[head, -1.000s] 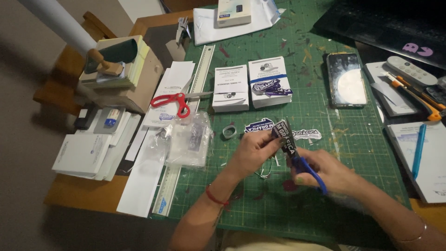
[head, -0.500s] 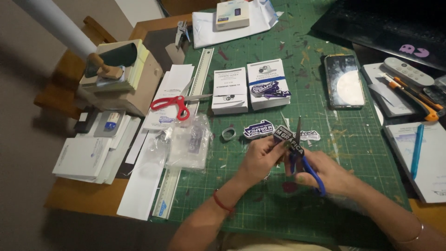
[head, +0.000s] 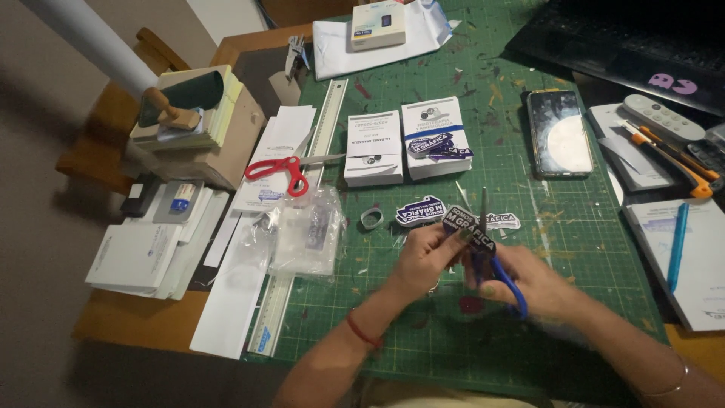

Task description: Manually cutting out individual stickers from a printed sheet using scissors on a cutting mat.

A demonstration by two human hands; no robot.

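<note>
Right hand [head: 521,276] grips blue scissors [head: 495,261], blades up against a dark sticker [head: 470,229] pinched by the left hand [head: 424,257] above the green cutting mat [head: 423,325]; turning the sticker, not the scissors, would likely keep the cut clean.

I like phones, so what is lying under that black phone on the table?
The phone lies flat on the green cutting mat, with its gridded, paint-flecked surface showing all round it. Whatever is directly beneath the phone is covered, so anything thin tucked there cannot be seen.
</note>
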